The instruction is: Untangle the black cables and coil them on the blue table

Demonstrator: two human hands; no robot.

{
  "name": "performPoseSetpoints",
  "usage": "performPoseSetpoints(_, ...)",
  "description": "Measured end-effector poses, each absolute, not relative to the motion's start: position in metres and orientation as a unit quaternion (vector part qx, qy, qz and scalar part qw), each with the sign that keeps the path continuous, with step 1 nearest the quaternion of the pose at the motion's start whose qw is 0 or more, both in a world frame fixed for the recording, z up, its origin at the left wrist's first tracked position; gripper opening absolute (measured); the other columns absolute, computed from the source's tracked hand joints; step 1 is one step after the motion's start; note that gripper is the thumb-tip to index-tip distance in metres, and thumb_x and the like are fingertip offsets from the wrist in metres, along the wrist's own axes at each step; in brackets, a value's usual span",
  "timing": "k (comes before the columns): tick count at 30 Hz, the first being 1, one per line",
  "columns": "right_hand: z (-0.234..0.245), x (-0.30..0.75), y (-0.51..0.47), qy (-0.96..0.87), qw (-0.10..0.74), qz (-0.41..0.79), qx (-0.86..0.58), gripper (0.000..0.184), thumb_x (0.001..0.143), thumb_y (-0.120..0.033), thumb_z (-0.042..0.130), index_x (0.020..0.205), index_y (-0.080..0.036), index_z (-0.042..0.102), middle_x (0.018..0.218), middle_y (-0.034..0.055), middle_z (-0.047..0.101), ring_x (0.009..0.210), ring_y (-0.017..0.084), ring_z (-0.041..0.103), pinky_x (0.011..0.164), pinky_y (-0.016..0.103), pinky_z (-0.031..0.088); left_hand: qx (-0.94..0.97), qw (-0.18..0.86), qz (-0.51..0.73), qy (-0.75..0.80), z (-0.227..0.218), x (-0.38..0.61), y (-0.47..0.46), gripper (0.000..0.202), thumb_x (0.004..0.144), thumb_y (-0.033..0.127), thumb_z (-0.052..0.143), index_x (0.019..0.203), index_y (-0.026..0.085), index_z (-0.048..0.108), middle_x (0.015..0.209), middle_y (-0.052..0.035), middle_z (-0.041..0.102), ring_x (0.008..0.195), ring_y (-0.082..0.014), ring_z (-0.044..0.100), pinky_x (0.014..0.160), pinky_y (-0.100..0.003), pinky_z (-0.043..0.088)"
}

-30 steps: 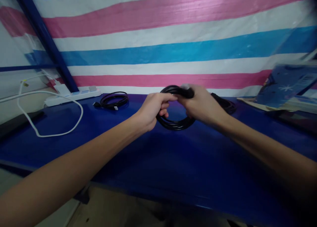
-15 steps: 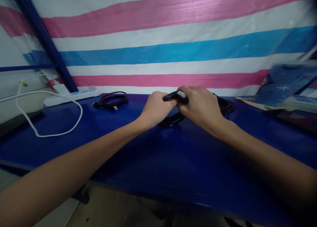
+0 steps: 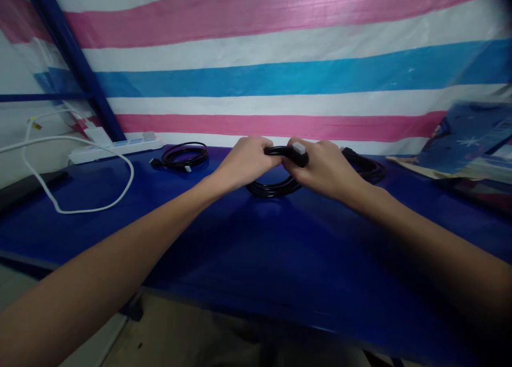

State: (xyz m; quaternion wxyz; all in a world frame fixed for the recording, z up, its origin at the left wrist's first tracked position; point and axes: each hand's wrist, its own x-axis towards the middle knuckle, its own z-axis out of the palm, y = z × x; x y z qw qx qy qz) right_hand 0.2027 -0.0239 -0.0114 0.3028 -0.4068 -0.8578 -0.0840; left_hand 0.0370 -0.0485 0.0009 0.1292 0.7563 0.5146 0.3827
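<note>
A coiled black cable (image 3: pixel 274 190) is held between my two hands at the middle of the desk, its lower loops showing beneath them. My left hand (image 3: pixel 248 158) is closed round the left side of the coil. My right hand (image 3: pixel 320 164) grips the right side, and a black plug with a light grey end (image 3: pixel 298 148) pokes out at its thumb. My fingertips are mostly hidden behind the hands. Another black cable coil (image 3: pixel 364 164) lies just right of my right hand. A third coil (image 3: pixel 184 157) rests at the left rear, its plug ends showing.
On the blue desk (image 3: pixel 256 249), a white power strip (image 3: pixel 120 151) with a charger stands at the back left, and a white cord (image 3: pixel 130 180) loops forward. A dark flat object (image 3: pixel 32 188) lies left. A blue patterned package (image 3: pixel 464 137) stands right. Striped sheeting (image 3: pixel 280 79) hangs behind.
My hands have drawn slightly apart with the cable, and more of its lower loops show, spread wider. The camera view has shifted a little.
</note>
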Motion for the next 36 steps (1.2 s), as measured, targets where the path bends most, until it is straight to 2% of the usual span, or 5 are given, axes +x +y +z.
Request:
performPoseSetpoints(5, -0.039, 0.203, -0.012, -0.823, 0.337, 0.197, -0.412, 0.020, 0.081, -0.033, 0.054, 0.068, -0.019, 0.047, 0.060, 0.0004, 0.049, 0.055, 0.014, 0.044, 0.054, 0.029, 0.032, 0.739, 0.290, 0.388, 0.468, -0.007, 0.024, -0.043, 0.015, 0.071, 0.023, 0.061, 0.061, 0.017, 0.051, 0.044, 0.0066, 0.039, 0.038, -0.0064, 0.038, 0.041, -0.023, 0.025)
performPoseSetpoints(13, -0.034, 0.201, -0.020, -0.831, 0.438, 0.228, -0.257, 0.017, 0.084, -0.031, 0.053, 0.073, -0.017, 0.055, 0.070, 0.0009, 0.056, 0.067, 0.014, 0.050, 0.064, 0.029, 0.040, 0.664, 0.691, 0.174, 0.226, 0.000, 0.029, -0.071, 0.034, 0.074, 0.026, 0.059, 0.047, 0.019, 0.040, 0.033, 0.0066, 0.032, 0.028, -0.0069, 0.036, 0.042, -0.026, 0.039)
performPoseSetpoints(17, -0.015, 0.198, -0.039, -0.834, 0.433, 0.239, -0.244, 0.007, 0.080, -0.019, 0.056, 0.074, -0.017, 0.058, 0.070, 0.0005, 0.060, 0.066, 0.015, 0.055, 0.063, 0.029, 0.043, 0.690, 0.672, 0.102, 0.249, 0.008, 0.026, -0.077, 0.041, 0.073, 0.028, 0.058, 0.041, 0.019, 0.035, 0.033, 0.0038, 0.032, 0.029, -0.0052, 0.029, 0.037, -0.025, 0.028)
performPoseSetpoints(25, -0.003, 0.196, -0.045, -0.766, 0.389, 0.438, -0.265, 0.023, 0.081, -0.031, 0.063, 0.064, -0.019, 0.053, 0.042, -0.0071, 0.035, 0.041, 0.011, 0.045, 0.055, 0.032, 0.046, 0.661, 0.384, 0.472, 0.440, 0.015, 0.025, -0.059, 0.023, 0.071, 0.018, 0.056, 0.055, 0.016, 0.040, 0.043, 0.0098, 0.021, 0.040, 0.0010, 0.023, 0.048, -0.021, 0.022)
performPoseSetpoints(36, 0.008, 0.204, -0.051, -0.844, 0.403, 0.218, -0.279, 0.027, 0.071, -0.019, 0.060, 0.097, -0.022, 0.065, 0.075, 0.0017, 0.064, 0.066, 0.018, 0.059, 0.053, 0.028, 0.042, 0.723, 0.658, 0.108, 0.184, 0.011, 0.047, -0.100, 0.047, 0.090, 0.032, 0.040, 0.045, 0.020, 0.033, 0.040, 0.0042, 0.029, 0.034, -0.0077, 0.030, 0.046, -0.029, 0.032)
